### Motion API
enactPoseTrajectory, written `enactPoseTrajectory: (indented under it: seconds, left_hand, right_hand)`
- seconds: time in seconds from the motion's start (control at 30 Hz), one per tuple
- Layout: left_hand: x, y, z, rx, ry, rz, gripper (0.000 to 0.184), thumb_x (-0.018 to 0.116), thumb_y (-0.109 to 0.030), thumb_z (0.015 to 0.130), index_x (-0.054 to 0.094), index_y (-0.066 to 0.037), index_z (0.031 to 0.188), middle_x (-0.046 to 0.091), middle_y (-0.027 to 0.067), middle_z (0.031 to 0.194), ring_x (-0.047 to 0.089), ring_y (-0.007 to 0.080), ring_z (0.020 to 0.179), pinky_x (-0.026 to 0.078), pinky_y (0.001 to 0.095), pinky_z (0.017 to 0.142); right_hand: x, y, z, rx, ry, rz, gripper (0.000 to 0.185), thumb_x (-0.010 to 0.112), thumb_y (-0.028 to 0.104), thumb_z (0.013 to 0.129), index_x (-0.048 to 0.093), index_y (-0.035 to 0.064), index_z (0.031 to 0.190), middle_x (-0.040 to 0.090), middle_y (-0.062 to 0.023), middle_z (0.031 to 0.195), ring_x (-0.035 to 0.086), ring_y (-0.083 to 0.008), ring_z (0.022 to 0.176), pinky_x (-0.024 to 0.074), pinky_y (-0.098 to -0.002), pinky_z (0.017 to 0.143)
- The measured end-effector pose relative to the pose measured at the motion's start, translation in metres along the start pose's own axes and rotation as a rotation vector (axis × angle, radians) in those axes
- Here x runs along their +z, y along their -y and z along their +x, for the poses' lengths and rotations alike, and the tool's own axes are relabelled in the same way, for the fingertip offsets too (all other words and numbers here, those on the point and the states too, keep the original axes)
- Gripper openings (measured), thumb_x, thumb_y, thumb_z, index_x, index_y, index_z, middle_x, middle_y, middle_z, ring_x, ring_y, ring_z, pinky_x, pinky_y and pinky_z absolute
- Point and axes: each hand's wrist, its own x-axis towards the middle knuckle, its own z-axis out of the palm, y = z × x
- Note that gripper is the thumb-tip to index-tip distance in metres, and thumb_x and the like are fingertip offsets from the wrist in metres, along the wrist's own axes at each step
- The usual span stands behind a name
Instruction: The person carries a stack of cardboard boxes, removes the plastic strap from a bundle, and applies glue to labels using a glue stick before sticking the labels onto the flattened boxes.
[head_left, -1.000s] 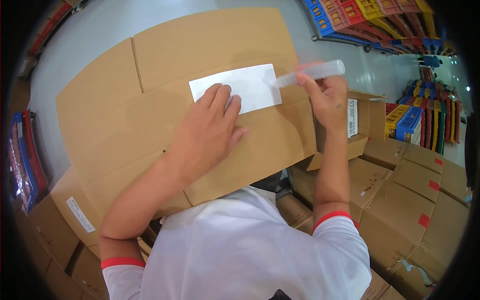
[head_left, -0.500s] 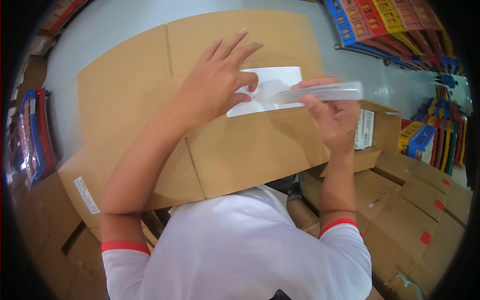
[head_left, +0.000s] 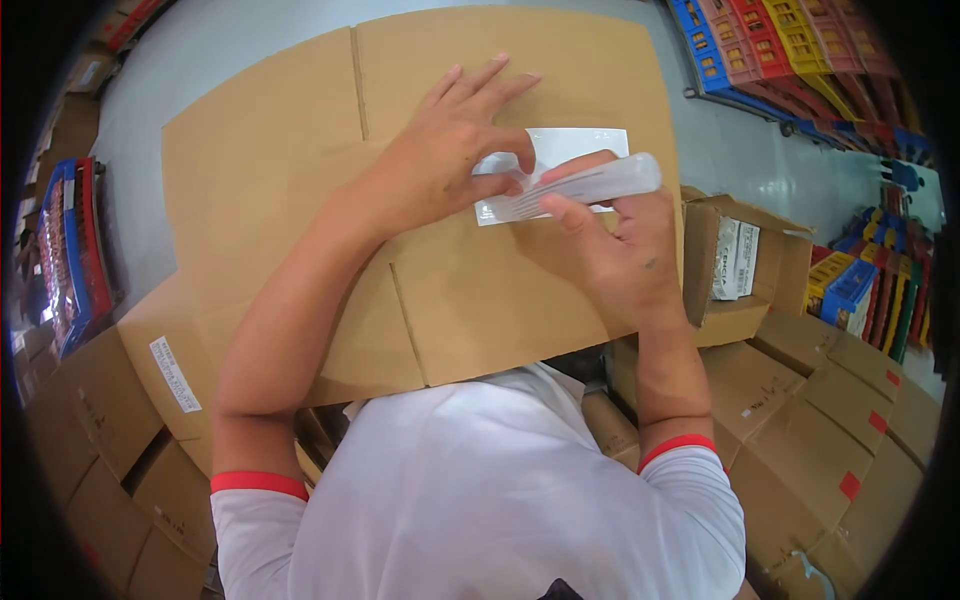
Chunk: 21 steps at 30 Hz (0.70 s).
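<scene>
A white glossy sheet [head_left: 607, 140] lies on a large flat piece of brown cardboard [head_left: 480, 300]. Over that sheet, my right hand [head_left: 630, 245] grips a translucent whitish plastic packet [head_left: 625, 178] between thumb and fingers. Thin dark lines run along the packet, and its contents cannot be made out. My left hand [head_left: 445, 150] reaches in from the left, its three outer fingers stretched over the cardboard. Its thumb and index finger are curved with a gap between them, close to the packet's left end; whether they touch it is unclear.
An open carton [head_left: 750, 265] with a printed white packet inside stands right of the cardboard. Closed brown cartons [head_left: 790, 450] with red marks fill the lower right, and more cartons [head_left: 110, 420] the lower left. Coloured crates [head_left: 765, 45] stand at upper right.
My right hand has brought the packet leftward and lower, tilting it toward my left hand. My left hand keeps nearly the same pose. The view has shifted slightly.
</scene>
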Motion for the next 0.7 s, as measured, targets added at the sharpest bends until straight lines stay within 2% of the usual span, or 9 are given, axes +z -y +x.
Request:
enactPoseTrajectory:
  seconds: [0.07, 0.13, 0.23, 0.3, 0.37, 0.47, 0.6, 0.63, 0.7]
  left_hand:
    - [0.001, 0.0, 0.0, -0.007, 0.001, -0.006, 0.019, 0.08, -0.012, 0.081, 0.07, -0.011, 0.096, 0.042, 0.0129, 0.161, 0.026, 0.0404, 0.153, 0.02, 0.0592, 0.125]
    - [0.001, -0.001, 0.0, -0.01, 0.002, -0.014, 0.018, 0.081, -0.014, 0.081, 0.069, -0.011, 0.095, 0.042, 0.0125, 0.161, 0.026, 0.0403, 0.153, 0.02, 0.0588, 0.125]
    - [0.0, -0.005, 0.003, -0.016, 0.017, -0.005, 0.02, 0.083, -0.014, 0.08, 0.068, -0.011, 0.093, 0.042, 0.0115, 0.161, 0.027, 0.0401, 0.153, 0.021, 0.0579, 0.125]
    - [-0.001, -0.008, 0.004, -0.034, 0.02, 0.01, 0.021, 0.083, -0.011, 0.078, 0.068, -0.01, 0.093, 0.042, 0.0102, 0.161, 0.029, 0.0403, 0.152, 0.023, 0.0574, 0.124]
    - [-0.001, -0.01, 0.005, -0.036, 0.027, 0.027, 0.022, 0.084, -0.01, 0.078, 0.068, -0.01, 0.093, 0.043, 0.0097, 0.161, 0.03, 0.0398, 0.152, 0.025, 0.0572, 0.124]
    - [-0.002, -0.019, 0.009, -0.056, 0.048, 0.096, 0.021, 0.083, -0.008, 0.078, 0.068, -0.009, 0.093, 0.044, 0.0087, 0.16, 0.03, 0.0387, 0.152, 0.027, 0.0565, 0.123]
    - [-0.001, -0.037, 0.007, -0.068, 0.039, 0.275, 0.019, 0.083, -0.01, 0.08, 0.067, -0.007, 0.091, 0.048, 0.0094, 0.156, 0.034, 0.0367, 0.15, 0.031, 0.054, 0.122]
    - [0.002, -0.041, 0.007, -0.065, 0.04, 0.282, 0.019, 0.083, -0.01, 0.08, 0.067, -0.007, 0.091, 0.048, 0.0094, 0.156, 0.034, 0.0367, 0.15, 0.031, 0.054, 0.122]
    - [0.013, -0.048, 0.008, -0.048, -0.086, 0.334, 0.029, 0.085, -0.016, 0.078, 0.066, -0.006, 0.096, 0.055, 0.0135, 0.143, 0.045, 0.0366, 0.14, 0.039, 0.0507, 0.113]
  right_hand:
    - [-0.016, -0.003, -0.007, 0.08, -0.008, -0.05, 0.015, 0.076, 0.008, 0.092, 0.072, -0.0019, 0.103, 0.074, -0.0064, 0.097, 0.068, -0.0126, 0.086, 0.0532, -0.0273, 0.079]
    - [-0.031, -0.013, -0.018, 0.167, -0.161, -0.045, 0.015, 0.074, 0.009, 0.095, 0.071, -0.0037, 0.103, 0.073, -0.0067, 0.096, 0.066, -0.0119, 0.085, 0.0523, -0.0262, 0.077]
    - [-0.062, -0.033, -0.032, 0.139, -0.25, -0.09, 0.016, 0.072, 0.009, 0.097, 0.071, -0.0054, 0.103, 0.072, -0.0068, 0.096, 0.065, -0.0117, 0.086, 0.0518, -0.0256, 0.077]
    - [-0.08, -0.04, -0.043, 0.21, -0.271, -0.173, 0.016, 0.071, 0.009, 0.098, 0.071, -0.0055, 0.105, 0.072, -0.0073, 0.097, 0.065, -0.0121, 0.087, 0.052, -0.026, 0.077]
    - [-0.088, -0.05, -0.05, 0.222, -0.377, -0.119, 0.018, 0.076, 0.013, 0.095, 0.072, -0.0027, 0.103, 0.07, -0.004, 0.092, 0.057, -0.0071, 0.074, 0.0461, -0.0229, 0.065]
    - [-0.087, -0.049, -0.052, 0.182, -0.452, 0.075, 0.019, 0.076, 0.014, 0.095, 0.072, -0.0018, 0.105, 0.07, -0.0036, 0.094, 0.056, -0.0053, 0.077, 0.0458, -0.0218, 0.067]
    - [-0.085, -0.029, -0.049, 0.089, -0.579, 0.263, 0.021, 0.076, 0.013, 0.095, 0.07, -0.0017, 0.108, 0.071, -0.0044, 0.095, 0.061, -0.0069, 0.082, 0.0496, -0.0228, 0.071]
    - [-0.083, -0.032, -0.051, 0.105, -0.535, 0.18, 0.019, 0.077, 0.012, 0.094, 0.071, -0.0019, 0.106, 0.072, -0.0059, 0.095, 0.065, -0.0096, 0.084, 0.0521, -0.0247, 0.074]
    - [-0.078, -0.031, -0.048, 0.112, -0.494, 0.102, 0.018, 0.077, 0.01, 0.093, 0.072, -0.0021, 0.104, 0.073, -0.0073, 0.095, 0.068, -0.0123, 0.087, 0.0546, -0.0266, 0.076]
